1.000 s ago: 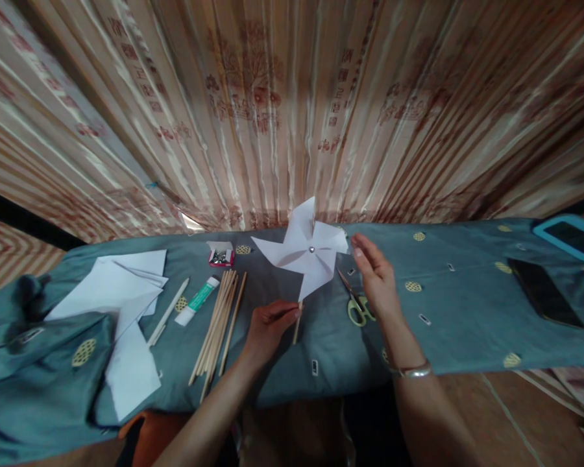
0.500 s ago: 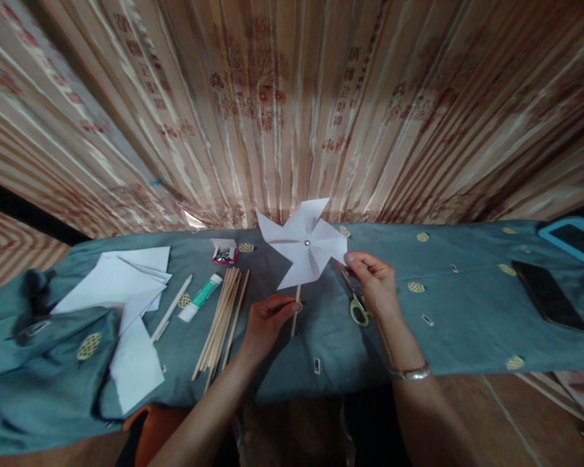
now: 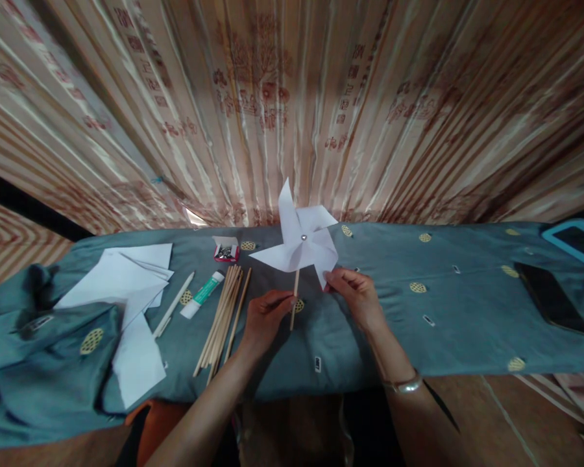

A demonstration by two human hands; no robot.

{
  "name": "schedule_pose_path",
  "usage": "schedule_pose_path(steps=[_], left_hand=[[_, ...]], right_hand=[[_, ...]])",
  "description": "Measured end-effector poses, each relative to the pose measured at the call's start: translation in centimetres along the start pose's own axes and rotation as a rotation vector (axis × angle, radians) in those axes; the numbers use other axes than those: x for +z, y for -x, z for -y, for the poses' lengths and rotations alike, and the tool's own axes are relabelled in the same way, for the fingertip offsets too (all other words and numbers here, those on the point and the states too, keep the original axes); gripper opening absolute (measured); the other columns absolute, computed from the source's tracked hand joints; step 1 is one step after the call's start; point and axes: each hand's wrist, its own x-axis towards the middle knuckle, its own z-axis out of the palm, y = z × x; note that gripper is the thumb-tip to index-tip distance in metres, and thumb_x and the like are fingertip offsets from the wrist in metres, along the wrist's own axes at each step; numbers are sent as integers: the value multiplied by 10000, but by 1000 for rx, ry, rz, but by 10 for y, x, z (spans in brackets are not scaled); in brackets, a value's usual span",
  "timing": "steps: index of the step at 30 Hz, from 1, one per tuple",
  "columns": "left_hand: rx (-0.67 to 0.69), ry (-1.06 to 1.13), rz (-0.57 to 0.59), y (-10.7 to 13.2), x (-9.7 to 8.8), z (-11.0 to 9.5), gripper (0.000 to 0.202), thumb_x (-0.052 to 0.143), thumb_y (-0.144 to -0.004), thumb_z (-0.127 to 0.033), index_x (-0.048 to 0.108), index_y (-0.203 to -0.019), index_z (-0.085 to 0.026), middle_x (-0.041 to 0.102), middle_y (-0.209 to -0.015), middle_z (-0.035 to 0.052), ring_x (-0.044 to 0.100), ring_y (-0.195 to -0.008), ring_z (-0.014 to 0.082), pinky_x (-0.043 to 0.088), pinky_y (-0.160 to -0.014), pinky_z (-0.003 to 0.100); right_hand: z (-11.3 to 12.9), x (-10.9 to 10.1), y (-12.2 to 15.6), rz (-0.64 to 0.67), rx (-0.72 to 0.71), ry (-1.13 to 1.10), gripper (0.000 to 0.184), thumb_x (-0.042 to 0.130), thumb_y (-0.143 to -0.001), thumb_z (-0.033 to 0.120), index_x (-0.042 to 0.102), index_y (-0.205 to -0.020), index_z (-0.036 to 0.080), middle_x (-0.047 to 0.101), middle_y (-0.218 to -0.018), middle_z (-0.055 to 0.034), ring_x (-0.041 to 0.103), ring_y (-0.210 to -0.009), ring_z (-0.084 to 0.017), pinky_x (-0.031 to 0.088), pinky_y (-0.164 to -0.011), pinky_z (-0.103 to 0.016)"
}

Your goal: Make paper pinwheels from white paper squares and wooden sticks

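Note:
A white paper pinwheel [image 3: 292,250] with a shiny pin at its centre stands upright on a thin wooden stick [image 3: 296,282]. Thumb and fingers of my left hand [image 3: 267,321] pinch that stick below the paper blades. My right hand [image 3: 359,297] is closed at the tip of the lower right blade, thumb and forefinger pressed on the paper. The scissors seen earlier are hidden behind my right hand.
Left of my hands lie several wooden sticks [image 3: 222,318], a glue stick [image 3: 203,295], a white pen [image 3: 174,305] and white paper sheets [image 3: 121,275]. Behind the sticks is a small open box of pins [image 3: 226,250]. At the right are a black phone [image 3: 551,297] and a blue-framed device [image 3: 577,240].
The pinwheel's blades have turned clockwise. My right hand has come down and left with a blade tip, covering the scissors. My left hand still grips the stick.

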Motion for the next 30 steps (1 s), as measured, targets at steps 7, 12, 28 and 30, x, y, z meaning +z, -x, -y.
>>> schedule_pose_path(steps=[7, 12, 28, 30], left_hand=[[5, -33, 1, 1, -1, -2, 130, 776, -632, -290, 796, -715, -193, 740, -714, 41, 651, -703, 178, 509, -706, 294], [3, -37, 9, 1, -1, -1, 131, 777, -637, -288, 797, -721, -190, 740, -728, 42, 646, -710, 177, 504, -722, 295], [3, -15, 74, 2, -1, 5, 171, 781, -665, -322, 801, -753, -177, 724, -725, 45, 636, -705, 173, 491, -709, 294], [-5, -12, 62, 1, -1, 6, 193, 791, -654, -327, 802, -771, -174, 734, -736, 51, 645, -713, 182, 497, -715, 303]], right_hand=[[1, 12, 5, 64, 33, 8, 356, 801, -668, 534, 690, -559, 214, 679, -571, -11, 568, -559, -134, 468, -598, -273], [1, 18, 8, 111, 39, 33, 357, 792, -684, 530, 704, -561, 206, 673, -565, -10, 546, -544, -121, 448, -571, -263], [3, 32, 15, 194, -17, 80, 359, 742, -724, 552, 728, -613, 211, 645, -534, 1, 562, -521, -132, 461, -525, -256], [4, 28, 16, 218, -45, 142, 375, 717, -756, 543, 715, -599, 203, 619, -522, 5, 526, -508, -121, 411, -495, -243]])
